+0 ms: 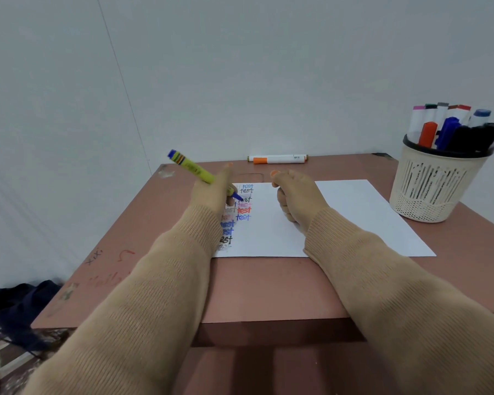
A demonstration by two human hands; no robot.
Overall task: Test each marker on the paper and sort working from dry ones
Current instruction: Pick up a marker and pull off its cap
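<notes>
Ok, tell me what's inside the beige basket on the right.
Markers stand bunched in the basket, caps up: pink, green, grey, red, blue, orange and black show. Their lower barrels and the basket's bottom are hidden behind its slatted wall, so anything lying underneath cannot be seen.

Pinkish table [268, 289] with paper [354, 212], orange-capped marker [278, 159], basket [431, 189].

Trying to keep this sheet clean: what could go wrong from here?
The left hand, holding the marker, and its sleeve lie over the test words on the paper; fresh ink may smear. The words are crowded, so a faint new mark could be misjudged.
</notes>
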